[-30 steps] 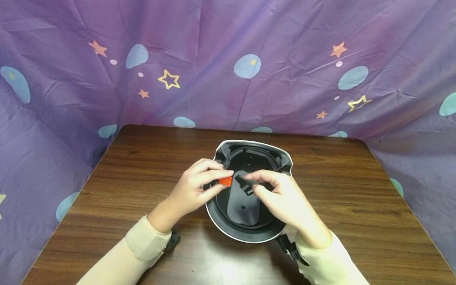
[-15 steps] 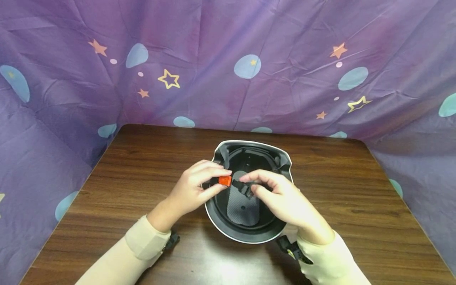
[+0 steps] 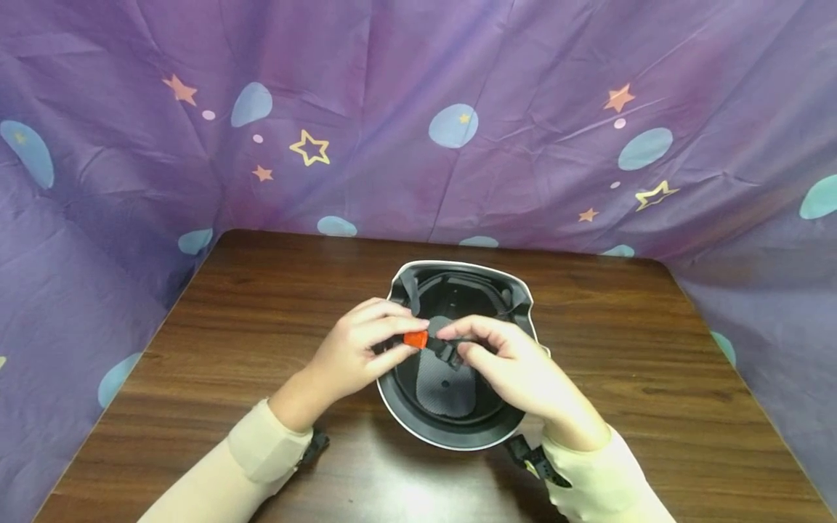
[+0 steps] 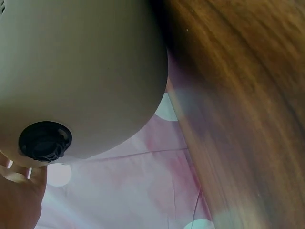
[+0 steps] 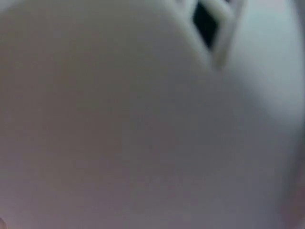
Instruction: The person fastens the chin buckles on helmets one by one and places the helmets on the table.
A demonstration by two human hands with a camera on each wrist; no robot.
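Observation:
A white-shelled helmet lies upside down on the wooden table, its black padded inside facing up. Over its opening, my left hand pinches an orange buckle piece between thumb and fingers. My right hand pinches a black buckle piece on its strap, with the tip right at the orange piece. In the left wrist view the helmet's pale outer shell shows a round black knob, and my left hand is at the lower left. Blurred shell fills the right wrist view.
The brown wooden table spreads around the helmet on all sides. Behind it hangs a purple cloth with stars and blue spots. Black wrist straps sit below both wrists.
The black buckle piece has come left against the orange one, closing the gap seen between them a second ago. Both hands stay over the helmet, nearly in place.

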